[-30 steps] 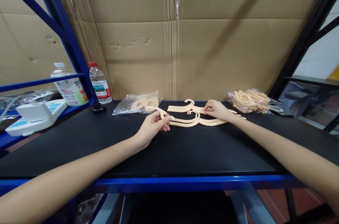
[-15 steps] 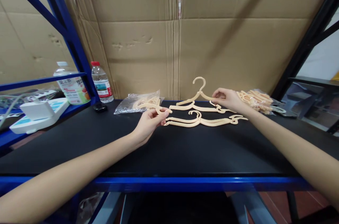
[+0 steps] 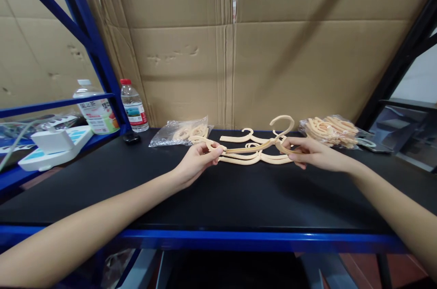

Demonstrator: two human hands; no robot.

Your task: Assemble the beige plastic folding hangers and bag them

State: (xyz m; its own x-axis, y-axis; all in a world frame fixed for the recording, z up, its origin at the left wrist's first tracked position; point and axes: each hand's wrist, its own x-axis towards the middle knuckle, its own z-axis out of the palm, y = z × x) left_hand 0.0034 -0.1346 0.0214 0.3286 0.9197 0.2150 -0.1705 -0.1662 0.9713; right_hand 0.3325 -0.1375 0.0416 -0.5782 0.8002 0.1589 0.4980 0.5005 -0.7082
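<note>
My left hand (image 3: 201, 160) pinches a small beige curved hook piece (image 3: 202, 140), its slim tip pointing left. In my right hand (image 3: 309, 150) is one arm of a beige clothes hanger (image 3: 252, 149), tilted, with its hook (image 3: 288, 121) curling up. The hanger's far left end meets the fingertips of my left hand; whether it is joined to the hook piece I cannot tell. Beneath it, other hangers (image 3: 237, 159) lie on the black tabletop (image 3: 218, 198), and one more hanger (image 3: 235, 139) lies farther back. My right hand hides their right ends.
A clear plastic bag (image 3: 164, 135) with beige pieces lies behind my left hand. Another bag of beige pieces (image 3: 329, 130) lies at back right. A red-capped bottle (image 3: 134, 109) and a small black object (image 3: 131, 138) stand left. Cardboard (image 3: 184, 61) walls the back.
My right hand has brought the hanger nearer and lower, and its left end now reaches my left hand. The left hand keeps the hook piece almost where it was.
</note>
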